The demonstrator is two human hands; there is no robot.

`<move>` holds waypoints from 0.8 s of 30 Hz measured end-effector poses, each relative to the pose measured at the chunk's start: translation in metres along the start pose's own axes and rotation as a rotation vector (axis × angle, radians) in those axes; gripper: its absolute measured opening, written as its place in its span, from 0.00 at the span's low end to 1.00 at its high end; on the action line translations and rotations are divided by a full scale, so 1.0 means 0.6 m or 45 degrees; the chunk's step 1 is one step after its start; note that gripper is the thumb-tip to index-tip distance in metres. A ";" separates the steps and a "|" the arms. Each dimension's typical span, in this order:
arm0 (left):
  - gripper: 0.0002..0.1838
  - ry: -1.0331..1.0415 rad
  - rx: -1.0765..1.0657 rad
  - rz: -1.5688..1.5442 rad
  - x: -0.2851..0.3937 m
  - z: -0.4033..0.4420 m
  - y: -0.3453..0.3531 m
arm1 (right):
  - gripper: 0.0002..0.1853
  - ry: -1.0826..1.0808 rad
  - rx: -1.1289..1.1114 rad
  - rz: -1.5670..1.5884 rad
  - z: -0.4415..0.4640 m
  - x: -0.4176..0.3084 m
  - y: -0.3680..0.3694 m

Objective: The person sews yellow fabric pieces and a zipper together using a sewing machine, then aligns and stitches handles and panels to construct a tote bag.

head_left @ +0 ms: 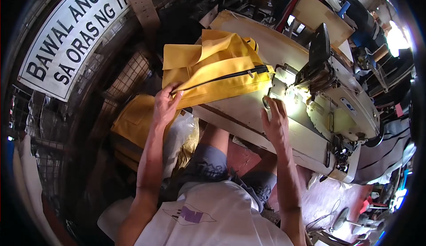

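A yellow bag piece [222,90] with a black zipper [217,78] lies across the sewing table, its loose panels folded up behind the zipper. My left hand [166,104] pinches its near left edge, close to the zipper's end. The zipper's metal pull [250,74] sits toward the right end, beside the lit needle area of a sewing machine [328,84]. Just right of the bag, my right hand [276,121] is over the tabletop with curled fingers around a small dark object with a rounded end [266,102]; its kind is unclear.
More yellow bag material [137,124] is heaped at my left, next to clear plastic [182,135]. A wire-mesh wall with a lettered sign [73,37] stands beyond it. Cardboard [321,19] rests behind the machine, and a fan [341,219] is low on the right.
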State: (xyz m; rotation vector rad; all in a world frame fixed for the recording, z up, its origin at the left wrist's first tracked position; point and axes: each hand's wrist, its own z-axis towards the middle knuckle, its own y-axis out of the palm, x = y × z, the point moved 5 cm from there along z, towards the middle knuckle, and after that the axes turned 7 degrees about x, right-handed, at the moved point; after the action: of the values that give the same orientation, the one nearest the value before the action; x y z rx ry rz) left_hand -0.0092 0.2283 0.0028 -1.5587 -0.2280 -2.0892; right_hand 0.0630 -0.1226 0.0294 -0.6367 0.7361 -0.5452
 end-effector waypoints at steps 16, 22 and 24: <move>0.23 0.319 -0.300 0.279 0.029 -0.046 -0.011 | 0.31 0.025 -0.520 0.311 0.143 0.147 0.116; 0.32 0.544 -0.013 0.751 -0.005 -0.074 -0.021 | 0.15 -0.046 -0.332 0.165 0.115 0.128 0.106; 0.28 0.603 0.067 0.743 0.021 -0.078 -0.025 | 0.13 -0.179 -0.141 0.186 0.105 0.111 0.081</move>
State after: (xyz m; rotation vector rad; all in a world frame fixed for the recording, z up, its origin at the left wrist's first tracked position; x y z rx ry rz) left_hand -0.0588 0.2168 0.0020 -0.9061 0.3048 -1.8758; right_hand 0.1628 -0.1118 0.0030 -0.7106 0.6774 -0.3237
